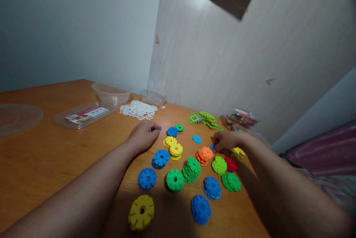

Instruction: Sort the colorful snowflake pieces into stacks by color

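Note:
Many flat notched plastic discs lie in small stacks on the wooden table [41, 156]: blue [160, 158], yellow [141, 212], dark green [175, 180], orange [205, 155], light green [219, 165] and red [231, 164]. My left hand [144, 134] rests knuckles up with its fingers curled; a small purple piece [159, 128] shows at its fingertips. My right hand [226, 141] is curled too, its fingertips pinched on a small blue disc [212, 146] beside the orange stack.
A clear bowl [111, 93], a clear lid with a printed card [83, 115] and another clear lid [16, 116] sit at the back left. White square pieces [138, 110], light green pieces [204, 118] and a box of coloured pieces [240, 119] lie near the wall.

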`<state>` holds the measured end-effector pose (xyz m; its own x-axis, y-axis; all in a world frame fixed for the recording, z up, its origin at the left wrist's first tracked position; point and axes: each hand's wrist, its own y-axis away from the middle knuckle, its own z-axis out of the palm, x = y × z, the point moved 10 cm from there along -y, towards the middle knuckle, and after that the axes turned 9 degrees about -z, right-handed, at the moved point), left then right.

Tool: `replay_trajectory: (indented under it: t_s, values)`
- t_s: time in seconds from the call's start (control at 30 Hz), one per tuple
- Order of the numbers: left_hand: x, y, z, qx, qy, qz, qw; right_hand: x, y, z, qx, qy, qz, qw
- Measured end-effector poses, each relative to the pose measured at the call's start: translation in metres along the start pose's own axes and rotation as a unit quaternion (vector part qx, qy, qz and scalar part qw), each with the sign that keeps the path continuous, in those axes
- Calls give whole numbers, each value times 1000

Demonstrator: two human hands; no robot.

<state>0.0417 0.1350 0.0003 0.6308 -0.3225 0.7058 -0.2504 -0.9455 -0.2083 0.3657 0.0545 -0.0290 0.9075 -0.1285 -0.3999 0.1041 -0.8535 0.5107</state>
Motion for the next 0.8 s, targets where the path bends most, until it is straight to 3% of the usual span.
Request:
replay_trajectory:
  t_s: [0.23,0.5,0.67,0.8]
  values:
    - [0,1,0,1,-5,-3,1000,-17,-7,-11,72,-38,-47,996]
    - [-3,-1,1,7,-2,3,1000,-54,-20,-18,126,-186,-119,967]
    - [-2,-1,1,10,-9,12,1000,-50,-34,-9,121,-171,-101,972]
    - [-1,-1,0,8,-10,10,1000,-41,-24,-17,136,-152,-91,975]
